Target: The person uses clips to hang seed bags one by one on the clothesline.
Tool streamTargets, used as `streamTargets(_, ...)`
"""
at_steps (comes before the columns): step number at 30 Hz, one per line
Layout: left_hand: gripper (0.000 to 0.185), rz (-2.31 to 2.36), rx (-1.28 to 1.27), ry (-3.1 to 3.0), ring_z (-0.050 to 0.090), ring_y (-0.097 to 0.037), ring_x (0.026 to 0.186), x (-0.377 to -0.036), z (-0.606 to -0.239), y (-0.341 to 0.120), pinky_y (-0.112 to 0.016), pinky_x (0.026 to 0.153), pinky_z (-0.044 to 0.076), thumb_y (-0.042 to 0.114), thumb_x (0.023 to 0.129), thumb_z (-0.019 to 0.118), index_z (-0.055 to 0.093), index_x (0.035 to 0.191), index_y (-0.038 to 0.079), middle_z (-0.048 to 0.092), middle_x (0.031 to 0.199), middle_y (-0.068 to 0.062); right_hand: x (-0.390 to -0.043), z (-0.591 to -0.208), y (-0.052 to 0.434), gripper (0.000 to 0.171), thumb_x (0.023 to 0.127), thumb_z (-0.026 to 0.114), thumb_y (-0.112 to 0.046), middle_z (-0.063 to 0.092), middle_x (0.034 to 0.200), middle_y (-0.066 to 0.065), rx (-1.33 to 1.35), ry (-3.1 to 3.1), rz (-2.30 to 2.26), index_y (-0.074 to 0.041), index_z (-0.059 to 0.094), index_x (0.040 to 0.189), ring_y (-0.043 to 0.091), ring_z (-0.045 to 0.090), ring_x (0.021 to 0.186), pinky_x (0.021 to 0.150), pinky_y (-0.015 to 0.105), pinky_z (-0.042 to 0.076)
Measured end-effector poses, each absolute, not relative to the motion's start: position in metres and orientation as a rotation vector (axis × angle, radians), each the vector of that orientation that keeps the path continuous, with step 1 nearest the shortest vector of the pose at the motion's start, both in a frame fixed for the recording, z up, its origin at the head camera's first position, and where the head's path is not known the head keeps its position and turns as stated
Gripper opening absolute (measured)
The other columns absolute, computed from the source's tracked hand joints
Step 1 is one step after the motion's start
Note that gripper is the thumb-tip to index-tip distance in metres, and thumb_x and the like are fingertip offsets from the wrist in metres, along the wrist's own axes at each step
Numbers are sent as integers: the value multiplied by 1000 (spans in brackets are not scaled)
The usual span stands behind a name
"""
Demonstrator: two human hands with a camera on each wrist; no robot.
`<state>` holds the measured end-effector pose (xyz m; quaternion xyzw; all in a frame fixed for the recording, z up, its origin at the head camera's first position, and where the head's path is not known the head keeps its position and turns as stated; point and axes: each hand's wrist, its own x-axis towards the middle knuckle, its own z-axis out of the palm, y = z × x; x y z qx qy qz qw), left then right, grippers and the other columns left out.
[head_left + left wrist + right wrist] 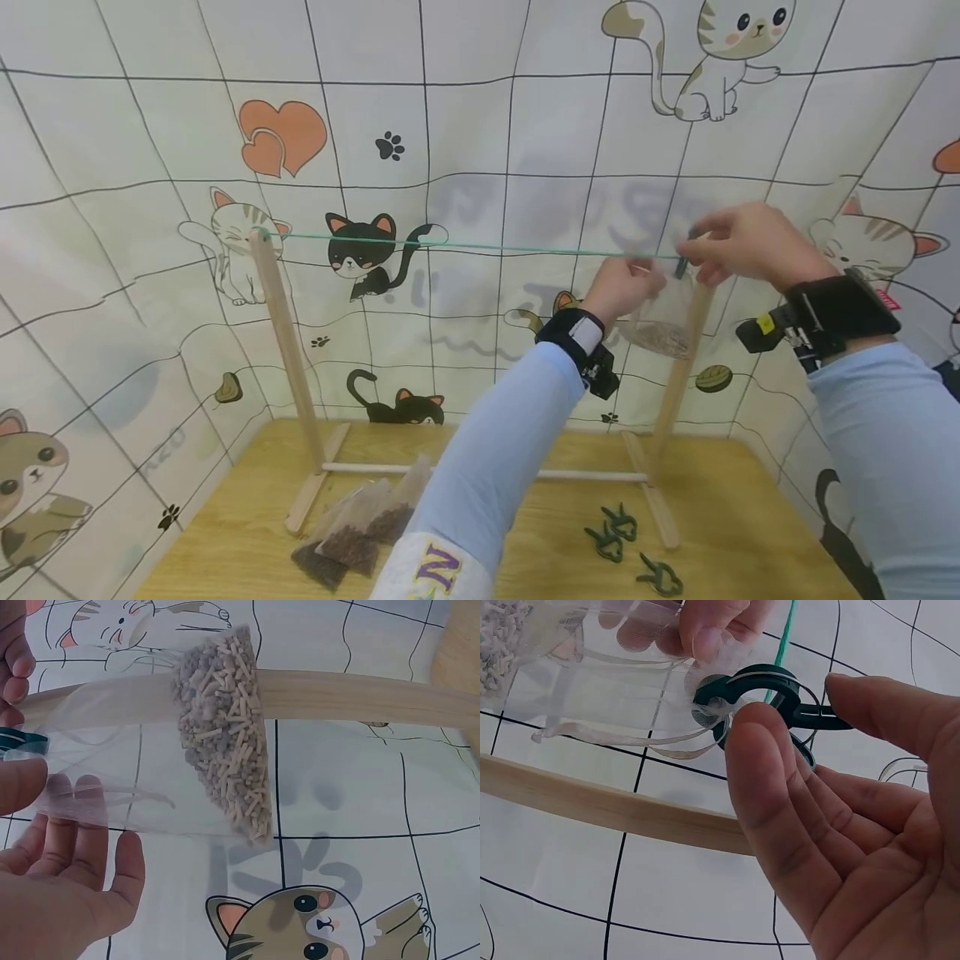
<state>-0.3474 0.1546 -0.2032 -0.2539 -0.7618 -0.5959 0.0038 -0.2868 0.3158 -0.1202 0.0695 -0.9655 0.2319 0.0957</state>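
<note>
Head view: both grips pinch pouch [660, 321] & clip [681, 265] at cord [465, 245] (spare clips [613, 533] below).

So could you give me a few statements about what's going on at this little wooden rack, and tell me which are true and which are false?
1. A green string runs between the two posts of the wooden rack. True.
2. The sheer bag at the string holds red beads. False: it holds pale, beige-grey pellets.
3. The right hand has a dark green clip at the bag's top. True.
4. The spare clips on the table are yellow. False: they are dark green.
5. More filled bags lie on the table near the rack's left foot. True.
</note>
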Motion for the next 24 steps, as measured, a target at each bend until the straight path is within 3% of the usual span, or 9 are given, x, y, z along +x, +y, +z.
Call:
streamTargets(8,38,-1788,-824,-2437,63,-14,101,-339,-208,145,-21,75,50,20,94,64,58,130,10,65,119,-4,-279,-126,317,74,93,59,-49,66,114,24,234,-2854,565,-2,38,146,22,68,77,83,65,44)
streamTargets(10,41,-1801,-826,-2433,63,-14,103,-338,-211,139,-21,65,48,20,94,64,56,133,11,64,123,-4,-274,-127,316,73,93,59,-48,65,116,25,247,-2834,521,-3,39,146,23,68,78,81,60,46)
streamTargets(13,44,-1802,-833,-2428,61,-14,107,-336,-218,126,-20,64,45,21,95,62,52,136,12,62,126,-3,-265,-133,316,69,94,59,-47,64,117,25,277,-2769,498,-4,42,144,21,68,75,72,46,50)
streamTargets(15,44,-1772,-842,-2431,59,-14,110,-333,-224,114,-22,69,48,23,95,61,51,137,14,60,128,-3,-255,-141,314,61,95,60,-42,66,113,24,315,-2695,494,-4,47,140,17,68,70,65,35,49)
streamTargets(17,43,-1703,-879,-2435,57,-15,115,-328,-232,100,-23,84,49,23,96,60,50,137,13,58,131,-5,-244,-153,312,51,95,62,-35,69,105,22,355,-2588,493,-4,54,135,9,65,64,58,25,44)
streamTargets(19,43,-1589,-907,-2449,56,-16,118,-321,-241,86,-26,91,49,24,96,59,49,137,13,57,132,-6,-232,-170,308,40,94,65,-26,71,99,19,382,-2485,532,-6,60,128,-1,61,63,56,19,43)
streamTargets(24,47,-1252,-974,-2435,52,-18,123,-288,-262,45,-29,98,46,27,99,54,44,142,12,52,137,-5,-214,-224,293,33,88,70,-7,70,102,14,462,-2226,650,-6,66,121,-17,52,81,67,1,41)
